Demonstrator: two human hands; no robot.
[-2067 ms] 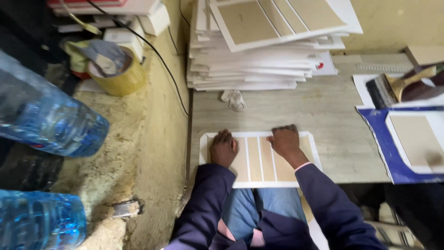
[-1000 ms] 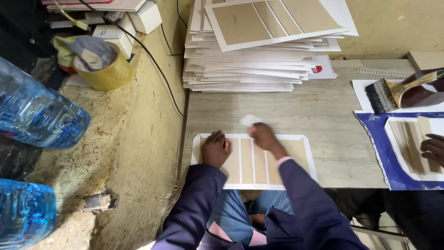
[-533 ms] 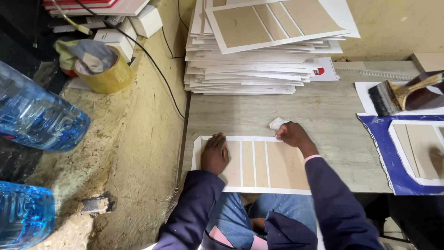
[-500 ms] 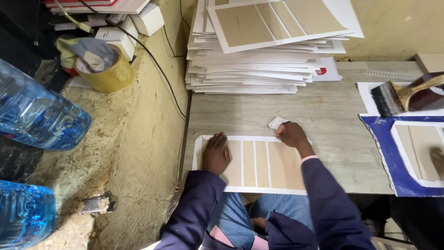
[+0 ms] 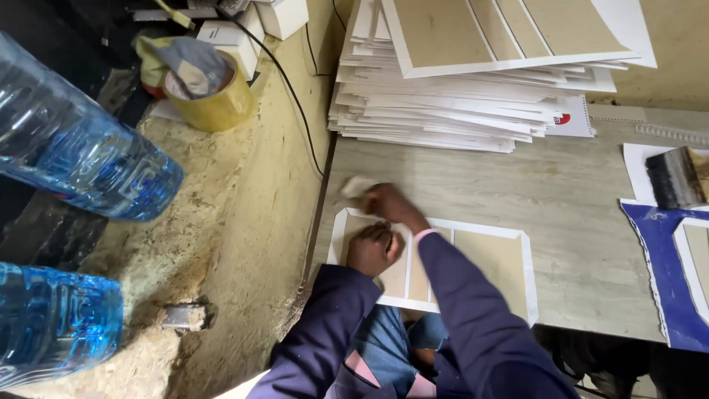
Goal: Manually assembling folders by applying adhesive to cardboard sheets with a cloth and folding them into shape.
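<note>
— The white-bordered sheet with tan card panels (image 5: 473,266) is being pinned flat under the left hand (image 5: 374,247), fingers curled loosely.

— A small white cloth (image 5: 357,186) is being gripped in the right hand (image 5: 391,205), just beyond the sheet's corner; pressing along that edge is probably being called for next.

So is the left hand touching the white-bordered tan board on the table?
Touching. The head view shows the left hand pressed flat on the board, with no gap visible.

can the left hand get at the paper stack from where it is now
Probably not without shifting: the left hand presses on the board near the body, the right hand crosses just beyond it, and the stack lies across bare table.
</note>
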